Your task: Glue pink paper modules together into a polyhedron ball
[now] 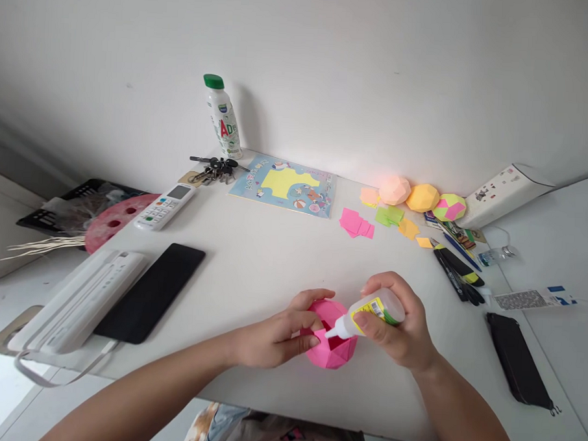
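Observation:
A pink folded-paper ball [333,360] with an opening in its top sits near the table's front edge. My left hand [274,336] grips its left side, fingers and thumb at the rim of the opening. In my right hand [401,329] is a glue bottle [375,312], clear with a yellow label and white nozzle. The bottle is tilted, and its nozzle tip points down at the edge of the opening, close to my left fingertips. Whether the tip touches the paper I cannot tell.
Paper pieces in pink [355,223], green [390,215] and orange [408,228] lie beyond my hands, with finished paper balls [422,197] behind. A utility knife [460,265] and black pouch [519,360] are right; a phone [152,292], power bank [78,302] and remote [165,206] are left.

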The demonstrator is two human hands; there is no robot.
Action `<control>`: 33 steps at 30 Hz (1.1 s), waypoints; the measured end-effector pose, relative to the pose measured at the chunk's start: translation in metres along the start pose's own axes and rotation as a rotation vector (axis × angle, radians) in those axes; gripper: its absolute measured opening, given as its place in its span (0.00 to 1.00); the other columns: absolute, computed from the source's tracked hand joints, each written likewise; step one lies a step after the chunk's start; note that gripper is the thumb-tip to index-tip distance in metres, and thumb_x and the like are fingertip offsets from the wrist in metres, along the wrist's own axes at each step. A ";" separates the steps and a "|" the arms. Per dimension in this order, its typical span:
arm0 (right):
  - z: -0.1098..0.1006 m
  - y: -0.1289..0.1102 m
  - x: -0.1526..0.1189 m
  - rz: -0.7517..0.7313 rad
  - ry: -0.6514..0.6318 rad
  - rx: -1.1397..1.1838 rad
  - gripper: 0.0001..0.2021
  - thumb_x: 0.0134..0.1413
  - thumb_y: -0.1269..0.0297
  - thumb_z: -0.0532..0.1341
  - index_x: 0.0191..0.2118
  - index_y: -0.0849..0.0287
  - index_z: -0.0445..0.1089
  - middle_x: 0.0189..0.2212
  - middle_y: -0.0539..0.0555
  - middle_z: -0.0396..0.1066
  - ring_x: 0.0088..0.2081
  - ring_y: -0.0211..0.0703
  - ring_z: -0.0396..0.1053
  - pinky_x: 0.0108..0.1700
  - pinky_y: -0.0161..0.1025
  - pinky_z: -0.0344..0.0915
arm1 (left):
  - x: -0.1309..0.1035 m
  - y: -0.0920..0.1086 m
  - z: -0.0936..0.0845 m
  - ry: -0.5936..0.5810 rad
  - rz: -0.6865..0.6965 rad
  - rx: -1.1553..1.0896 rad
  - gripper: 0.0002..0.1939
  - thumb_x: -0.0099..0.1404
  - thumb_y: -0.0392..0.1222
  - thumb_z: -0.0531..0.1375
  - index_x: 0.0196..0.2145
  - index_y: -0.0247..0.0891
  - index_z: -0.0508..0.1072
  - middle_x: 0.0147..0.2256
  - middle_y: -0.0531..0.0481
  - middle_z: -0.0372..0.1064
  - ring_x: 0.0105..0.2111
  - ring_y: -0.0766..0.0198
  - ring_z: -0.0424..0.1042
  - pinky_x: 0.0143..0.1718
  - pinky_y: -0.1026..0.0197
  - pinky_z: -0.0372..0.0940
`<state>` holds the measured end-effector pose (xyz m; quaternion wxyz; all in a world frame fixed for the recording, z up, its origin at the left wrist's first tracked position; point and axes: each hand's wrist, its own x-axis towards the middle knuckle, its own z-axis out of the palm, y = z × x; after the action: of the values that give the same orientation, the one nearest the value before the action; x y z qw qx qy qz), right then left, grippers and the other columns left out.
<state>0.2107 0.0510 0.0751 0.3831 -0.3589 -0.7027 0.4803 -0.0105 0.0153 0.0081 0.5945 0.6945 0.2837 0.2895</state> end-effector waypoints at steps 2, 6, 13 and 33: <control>0.000 -0.001 0.000 -0.002 -0.004 -0.003 0.10 0.50 0.65 0.67 0.36 0.52 0.65 0.17 0.41 0.57 0.17 0.32 0.53 0.17 0.30 0.53 | 0.001 -0.001 0.001 0.011 0.001 -0.015 0.13 0.72 0.48 0.51 0.39 0.37 0.70 0.64 0.39 0.44 0.64 0.47 0.51 0.62 0.43 0.54; 0.000 -0.001 0.001 -0.005 -0.008 -0.016 0.11 0.50 0.63 0.67 0.36 0.52 0.64 0.17 0.41 0.57 0.16 0.32 0.53 0.17 0.30 0.52 | 0.001 -0.002 0.002 0.018 -0.018 -0.018 0.12 0.72 0.47 0.52 0.39 0.37 0.70 0.63 0.38 0.45 0.64 0.47 0.50 0.63 0.43 0.53; 0.003 0.000 0.001 -0.021 0.000 -0.009 0.11 0.50 0.63 0.67 0.36 0.52 0.64 0.17 0.41 0.58 0.16 0.32 0.54 0.17 0.30 0.53 | 0.001 0.004 0.000 -0.038 -0.058 0.023 0.07 0.70 0.41 0.54 0.39 0.36 0.70 0.65 0.40 0.41 0.67 0.46 0.42 0.64 0.45 0.52; 0.002 -0.001 0.004 0.125 -0.076 0.109 0.12 0.48 0.66 0.68 0.37 0.53 0.65 0.18 0.41 0.58 0.18 0.31 0.53 0.19 0.30 0.52 | 0.000 0.004 -0.001 -0.088 0.022 0.080 0.09 0.73 0.41 0.50 0.38 0.37 0.68 0.65 0.40 0.42 0.67 0.48 0.45 0.64 0.44 0.53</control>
<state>0.2073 0.0535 0.0763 0.3444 -0.3622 -0.6658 0.5540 -0.0109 0.0154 0.0124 0.5749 0.7328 0.2610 0.2536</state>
